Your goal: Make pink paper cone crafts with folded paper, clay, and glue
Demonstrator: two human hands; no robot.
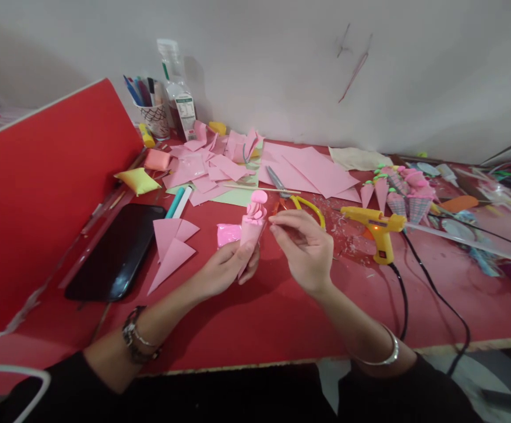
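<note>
My left hand (229, 267) is wrapped round a pink paper cone (251, 230), held upright and slightly tilted. Rounded pink clay pieces (257, 205) are stacked out of the cone's mouth. Just right of the cone, my right hand (306, 249) has thumb and fingertips pinched together; whatever they hold, if anything, is too small to make out. Behind the left hand lies a bright pink clay packet (229, 234). Yellow-handled scissors (310, 210) lie beyond the right hand, partly hidden by it. Cut pink paper pieces (173, 249) lie left of the left hand.
A yellow glue gun (376, 228) with a black cord stands at right, near several finished cones (407, 194). A black phone (118, 252) lies left. Pink paper scraps (211, 167), a bottle (178, 94) and a pen cup (154, 119) stand along the wall.
</note>
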